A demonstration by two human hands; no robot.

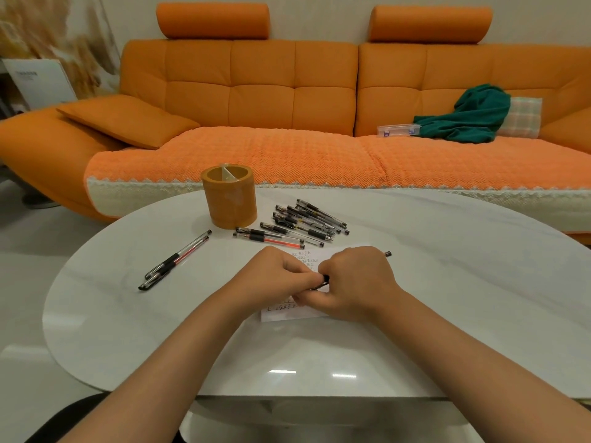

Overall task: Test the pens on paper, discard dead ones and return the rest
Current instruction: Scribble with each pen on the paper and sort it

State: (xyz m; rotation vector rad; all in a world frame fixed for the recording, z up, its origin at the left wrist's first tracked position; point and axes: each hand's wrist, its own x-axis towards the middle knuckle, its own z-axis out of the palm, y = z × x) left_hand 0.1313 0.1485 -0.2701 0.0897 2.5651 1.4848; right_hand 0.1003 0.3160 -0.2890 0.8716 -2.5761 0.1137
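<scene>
Both my hands meet over a small white paper [307, 310] covered in scribbles near the middle of the white table [447, 282]. My right hand [355, 282] grips a pen [387, 254] whose back end pokes out past my knuckles. My left hand [276, 276] pinches a black cap [324, 278] at the pen's front end. A heap of several pens [307, 220] lies behind the paper. Two more pens [268, 237] lie in front of the heap. Two pens [176, 260] lie apart at the left. An orange pen holder [229, 196] stands upright behind them.
An orange sofa [287, 100] runs along the far side of the table. On it lie a green cloth [470, 118], a clear plastic case [398, 130] and a checked cushion [524, 116]. The table's near edge is at my forearms.
</scene>
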